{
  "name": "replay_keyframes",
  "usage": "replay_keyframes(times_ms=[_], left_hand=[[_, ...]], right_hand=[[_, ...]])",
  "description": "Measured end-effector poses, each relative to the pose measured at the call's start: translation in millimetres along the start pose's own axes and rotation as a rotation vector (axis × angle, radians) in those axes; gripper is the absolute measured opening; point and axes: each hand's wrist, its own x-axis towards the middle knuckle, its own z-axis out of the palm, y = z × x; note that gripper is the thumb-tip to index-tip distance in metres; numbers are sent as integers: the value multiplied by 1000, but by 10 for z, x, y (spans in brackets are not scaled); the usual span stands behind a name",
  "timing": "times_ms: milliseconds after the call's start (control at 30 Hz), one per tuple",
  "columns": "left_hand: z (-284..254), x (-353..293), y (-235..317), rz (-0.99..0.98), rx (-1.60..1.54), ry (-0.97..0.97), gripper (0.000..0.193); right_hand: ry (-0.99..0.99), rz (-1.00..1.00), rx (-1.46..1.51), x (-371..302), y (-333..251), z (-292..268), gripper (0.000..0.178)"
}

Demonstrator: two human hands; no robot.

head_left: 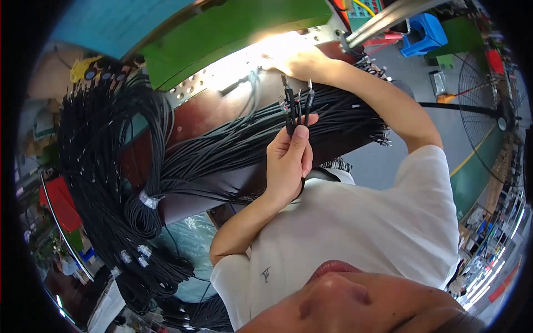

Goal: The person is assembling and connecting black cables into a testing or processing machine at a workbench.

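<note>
Grey floor (413, 69), left hand (290, 158) gripping black cables (309, 104), right hand (300, 60) in glare, grip unclear, emblem (266, 274) on shirt (361, 222)

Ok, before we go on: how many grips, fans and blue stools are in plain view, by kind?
Grips: 2 (left grip, closed on cables; right grip, washed out by glare)
Fans: 1 (fan, at the right)
Blue stools: 1 (stool, upper right)
Total: 4
The cables overlap too much to count, so they're left out.
</note>
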Motion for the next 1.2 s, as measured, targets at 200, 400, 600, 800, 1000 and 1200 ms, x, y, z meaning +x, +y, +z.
replay_keyframes(times_ms=[200, 400, 600, 800, 1000, 1200], left_hand=[[-178, -28, -55, 23, -93, 85, 34], [-161, 56, -85, -74, -197, 75, 33], [-206, -24, -29, -194, -293, 35, 37], [-276, -33, -29, -93, -159, 129, 34], [-457, -73, -23, -346, -682, -176, 30], [-407, -143, -32, 111, 115, 228, 34]], right_hand=[[-44, 35, 271, -351, -268, -608, 21], [272, -112, 44, -382, -712, -806, 33], [277, -233, 36, -378, -842, -710, 34], [274, -167, 2, -293, -963, -680, 40], [395, -171, 95, -267, -918, -641, 36], [235, 214, 249, -206, -779, -576, 20]])
